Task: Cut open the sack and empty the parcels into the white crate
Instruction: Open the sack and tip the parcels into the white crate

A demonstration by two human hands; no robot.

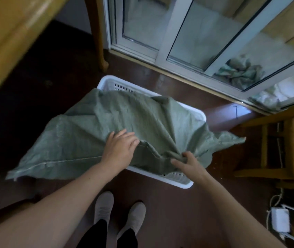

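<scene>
We look straight down at a green woven sack [124, 119] draped limp across a white crate [199, 116] that stands on the dark brown floor [169, 212]. The sack covers most of the crate's open top, so only the far left corner, a stretch of the right edge and the near right corner show from under the cloth, with slotted walls visible at both corners. The sack's stitched end spills over the crate's left edge and hangs out above the floor, and another flap trails past the crate's right edge. What lies inside the crate is hidden by the cloth. The left hand [119, 147] lies flat on the sack close to the crate's near edge, fingers straight and slightly spread, gripping nothing. The right hand [187, 161], nearer the crate's near right corner, has its thumb and curled fingers dug into a bunched fold of the sack, holding the cloth. The two hands are near each other but apart. Two grey shoes [103, 208] stand on the floor just short of the crate's near edge. A wooden table [8, 33] fills the upper left, and its leg [100, 33] stands beyond the crate's far left corner. A sliding glass door [178, 33] runs along the far side, with crumpled green cloth [241, 72] behind the glass. A wooden chair [276, 140] stands right of the crate, and a white power adapter [280, 219] with cables lies on the floor near it
</scene>
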